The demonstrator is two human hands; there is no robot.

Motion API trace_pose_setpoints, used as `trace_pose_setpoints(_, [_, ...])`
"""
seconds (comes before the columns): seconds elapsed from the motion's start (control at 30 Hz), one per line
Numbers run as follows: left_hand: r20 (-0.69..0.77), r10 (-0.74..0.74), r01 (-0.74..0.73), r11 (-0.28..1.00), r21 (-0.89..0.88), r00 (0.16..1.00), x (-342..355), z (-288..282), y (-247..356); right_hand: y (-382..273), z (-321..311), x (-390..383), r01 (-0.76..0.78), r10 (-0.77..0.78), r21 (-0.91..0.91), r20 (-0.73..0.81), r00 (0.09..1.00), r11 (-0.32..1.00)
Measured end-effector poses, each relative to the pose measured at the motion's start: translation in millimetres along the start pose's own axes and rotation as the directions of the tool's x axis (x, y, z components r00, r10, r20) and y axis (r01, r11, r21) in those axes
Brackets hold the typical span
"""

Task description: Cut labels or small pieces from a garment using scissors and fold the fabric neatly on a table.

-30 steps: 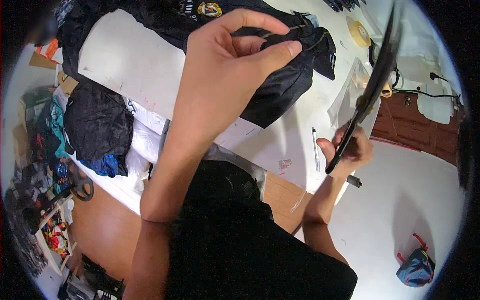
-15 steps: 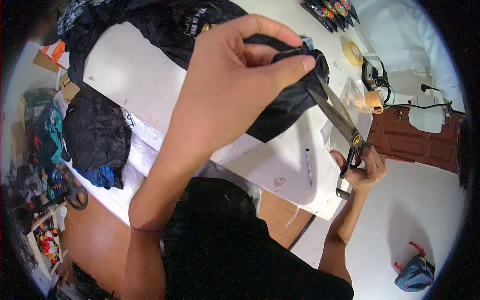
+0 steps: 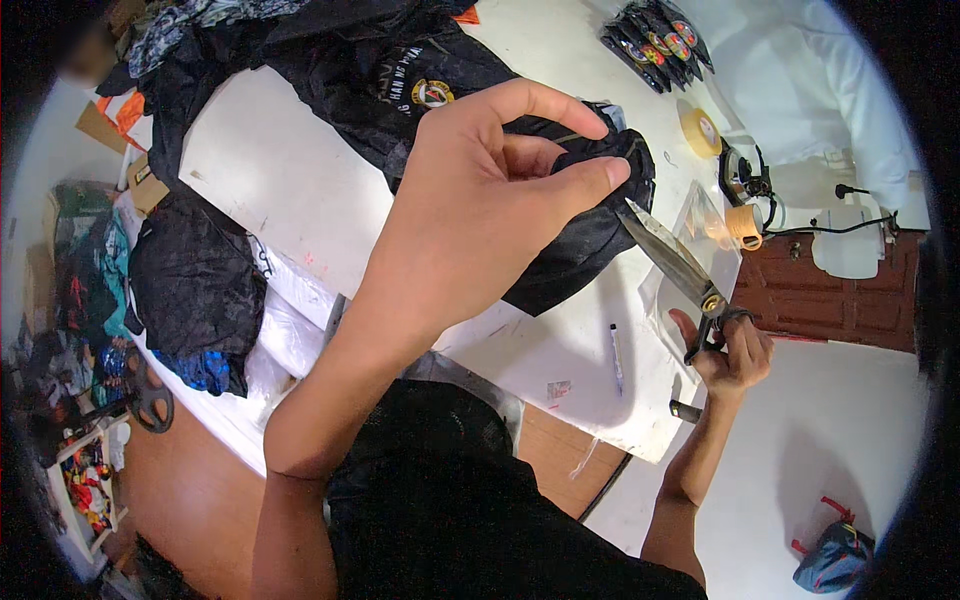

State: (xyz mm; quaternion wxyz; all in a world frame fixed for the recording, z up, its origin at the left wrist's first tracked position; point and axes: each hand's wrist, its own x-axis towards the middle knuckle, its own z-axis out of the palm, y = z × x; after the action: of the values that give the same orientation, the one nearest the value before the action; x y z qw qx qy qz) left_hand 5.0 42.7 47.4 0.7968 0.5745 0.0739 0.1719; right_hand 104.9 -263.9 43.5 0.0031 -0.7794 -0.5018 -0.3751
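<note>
My left hand [image 3: 460,210] is raised over the white table, thumb and fingers pinching an edge of black cloth [image 3: 575,265]. The cloth hangs below that grip, and a printed black garment [image 3: 340,70] lies behind it on the table. In my right hand [image 3: 738,358] are large metal scissors [image 3: 672,260] with dark handles. Their blades look nearly closed, and the tips reach the cloth just below my left thumb. Whether the tips touch the cloth I cannot tell.
On the white table [image 3: 270,150] lie a pen [image 3: 616,360], a tape roll [image 3: 700,132] and several dark packets [image 3: 655,45]. An orange mug [image 3: 744,226] stands at the right edge. More black cloth [image 3: 195,285] lies at left; a bag [image 3: 835,558] sits at lower right.
The scissor blades have come together from a slightly open spread. My left hand and the cloth sit slightly lower in the picture, and the whole view has shifted a little.
</note>
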Motion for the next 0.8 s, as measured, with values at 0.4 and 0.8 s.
trace_pose_setpoints(0.4, [0.005,0.008,-0.008,0.995,-0.095,1.0,4,-2,-9,-3,4,-14,-0.368,0.352,0.187,0.113,0.929,0.911])
trace_pose_setpoints(0.8, [0.017,0.031,-0.034,0.979,0.2,0.999,-41,-13,-80,-137,71,24,-0.55,0.555,0.75,0.652,0.517,-0.368])
